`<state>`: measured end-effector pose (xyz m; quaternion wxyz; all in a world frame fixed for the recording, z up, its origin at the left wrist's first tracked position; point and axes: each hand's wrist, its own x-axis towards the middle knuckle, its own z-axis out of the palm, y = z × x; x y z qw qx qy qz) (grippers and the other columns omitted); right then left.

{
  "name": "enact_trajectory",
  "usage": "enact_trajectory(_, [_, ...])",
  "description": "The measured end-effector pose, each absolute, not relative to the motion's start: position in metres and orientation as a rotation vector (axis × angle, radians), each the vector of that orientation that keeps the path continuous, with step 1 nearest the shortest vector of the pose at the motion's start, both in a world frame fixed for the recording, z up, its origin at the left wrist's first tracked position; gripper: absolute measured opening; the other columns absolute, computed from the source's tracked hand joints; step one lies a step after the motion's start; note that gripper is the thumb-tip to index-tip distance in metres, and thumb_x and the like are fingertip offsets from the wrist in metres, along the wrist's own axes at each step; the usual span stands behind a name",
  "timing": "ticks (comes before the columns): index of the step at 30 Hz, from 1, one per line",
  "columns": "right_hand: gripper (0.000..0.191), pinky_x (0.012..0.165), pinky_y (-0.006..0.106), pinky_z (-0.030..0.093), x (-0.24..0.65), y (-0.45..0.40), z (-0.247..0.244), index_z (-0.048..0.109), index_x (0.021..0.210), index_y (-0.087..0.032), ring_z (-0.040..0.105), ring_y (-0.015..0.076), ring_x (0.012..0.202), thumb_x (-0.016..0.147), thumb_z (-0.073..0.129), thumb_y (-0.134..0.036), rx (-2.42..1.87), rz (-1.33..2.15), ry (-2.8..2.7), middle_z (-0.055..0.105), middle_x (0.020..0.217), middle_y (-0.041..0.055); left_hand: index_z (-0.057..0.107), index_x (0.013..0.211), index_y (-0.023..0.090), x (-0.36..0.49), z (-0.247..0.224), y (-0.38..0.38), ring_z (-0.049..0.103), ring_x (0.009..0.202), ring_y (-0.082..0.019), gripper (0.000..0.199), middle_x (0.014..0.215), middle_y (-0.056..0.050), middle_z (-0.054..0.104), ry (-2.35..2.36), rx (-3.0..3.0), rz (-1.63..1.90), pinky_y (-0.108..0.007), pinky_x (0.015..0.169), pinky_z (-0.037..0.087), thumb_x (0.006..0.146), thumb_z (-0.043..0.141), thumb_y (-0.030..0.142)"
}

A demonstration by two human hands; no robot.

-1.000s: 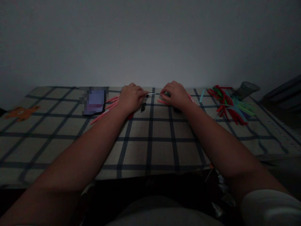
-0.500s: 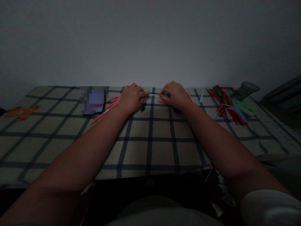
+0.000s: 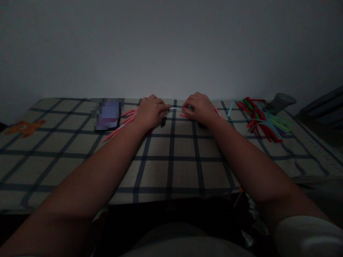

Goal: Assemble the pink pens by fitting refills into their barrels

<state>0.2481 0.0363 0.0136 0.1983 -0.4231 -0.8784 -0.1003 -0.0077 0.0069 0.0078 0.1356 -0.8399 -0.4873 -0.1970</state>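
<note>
A thin white strip [image 3: 176, 107] stretches level between my two hands above the far part of the table. My left hand [image 3: 152, 111] pinches its left end between thumb and finger. The right end is in the closed fingertips of my right hand [image 3: 198, 108]. Several pink stems [image 3: 128, 117] lie beside and partly beneath my left hand. Another pink stem [image 3: 217, 111] shows just right of my right hand. A small black object [image 3: 163, 122] lies by my left fingertips; what it is stays unclear.
A checked cloth [image 3: 158, 171] covers the table. At the left are an orange figure [image 3: 25, 128] and a partly blurred phone [image 3: 108, 115]. Red, green and blue stems [image 3: 264, 123], a clear cup [image 3: 281, 101] and a light blue strip [image 3: 230, 109] lie at the right. A wall rises behind.
</note>
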Motion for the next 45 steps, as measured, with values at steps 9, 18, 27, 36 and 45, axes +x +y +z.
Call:
enact_trajectory(9, [0.026,0.098,0.048,0.043,0.247,0.035,0.015,0.083,0.11,-0.022,0.058,0.0342,0.115,0.104,0.06,-0.031,-1.188,-0.278,-2.462,0.079,0.116,0.0152,0.084,0.133,0.031,-0.008,0.006,0.009,0.065,0.117,-0.035,0.038,0.123,-0.013,0.082,-1.409,-2.443,-0.603,-0.051,0.093,0.047,0.105,0.058,0.03])
enact_trajectory(18, [0.023,0.098,0.048,0.042,0.243,0.035,0.009,0.083,0.11,-0.024,0.057,0.034,0.114,0.103,0.063,-0.033,-1.104,-0.251,-2.478,0.079,0.113,0.0132,0.084,0.132,0.034,-0.005,0.004,0.008,0.064,0.121,-0.034,0.035,0.125,-0.01,0.082,-1.379,-2.455,-0.564,-0.051,0.097,0.047,0.105,0.062,0.03])
enact_trajectory(27, [0.023,0.1,0.048,0.042,0.24,0.034,0.006,0.081,0.112,-0.024,0.059,0.0338,0.117,0.104,0.062,-0.036,-1.081,-0.205,-2.453,0.078,0.116,0.0125,0.083,0.133,0.036,-0.005,0.003,0.007,0.062,0.123,-0.034,0.035,0.127,-0.009,0.082,-1.391,-2.474,-0.576,-0.051,0.1,0.045,0.105,0.061,0.032])
enact_trajectory(36, [0.039,0.092,0.045,0.044,0.25,0.034,0.014,0.083,0.118,-0.021,0.063,0.0329,0.107,0.107,0.058,-0.049,-1.307,-0.195,-2.429,0.08,0.116,0.0159,0.082,0.135,0.032,-0.007,0.008,0.007,0.061,0.122,-0.038,0.041,0.123,-0.014,0.082,-1.525,-2.395,-0.656,-0.056,0.099,0.045,0.106,0.053,0.032])
enact_trajectory(45, [0.039,0.082,0.041,0.045,0.247,0.034,0.011,0.089,0.099,-0.023,0.066,0.0288,0.094,0.105,0.066,-0.053,-1.434,-0.198,-2.569,0.082,0.102,0.014,0.082,0.132,0.036,-0.012,0.004,0.014,0.059,0.121,-0.037,0.04,0.119,-0.012,0.082,-1.562,-2.34,-0.712,-0.054,0.098,0.044,0.104,0.054,0.031])
